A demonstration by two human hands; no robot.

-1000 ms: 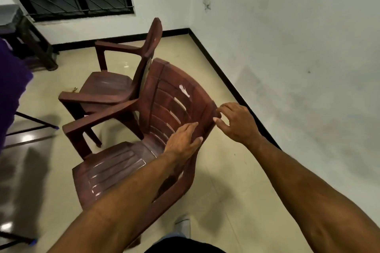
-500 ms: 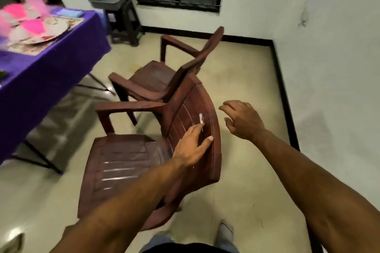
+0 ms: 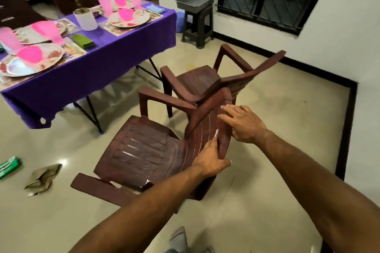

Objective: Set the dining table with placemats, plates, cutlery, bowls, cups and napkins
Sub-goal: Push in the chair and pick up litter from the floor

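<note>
A brown plastic armchair (image 3: 141,150) stands in front of me, turned toward the table. My left hand (image 3: 209,160) grips the side edge of its backrest, fingers on the front and thumb behind. My right hand (image 3: 242,123) rests on the back of the backrest with its fingers spread. At the upper left the dining table (image 3: 86,76) wears a purple cloth and carries placemats, patterned plates (image 3: 129,19), pink bowls (image 3: 29,54), pink cups (image 3: 104,6) and a folded green napkin (image 3: 82,40).
A second brown chair (image 3: 203,82) stands just behind the first, close to it. A dark stool (image 3: 197,24) with a grey tray sits under the barred window. Crumpled paper (image 3: 44,178) and a green packet (image 3: 8,167) lie on the floor at the left. White walls close the right side.
My view has swung left, bringing the set table into sight. The near chair has turned toward the table. My right hand has come onto the backrest from beside it; my left keeps its hold.
</note>
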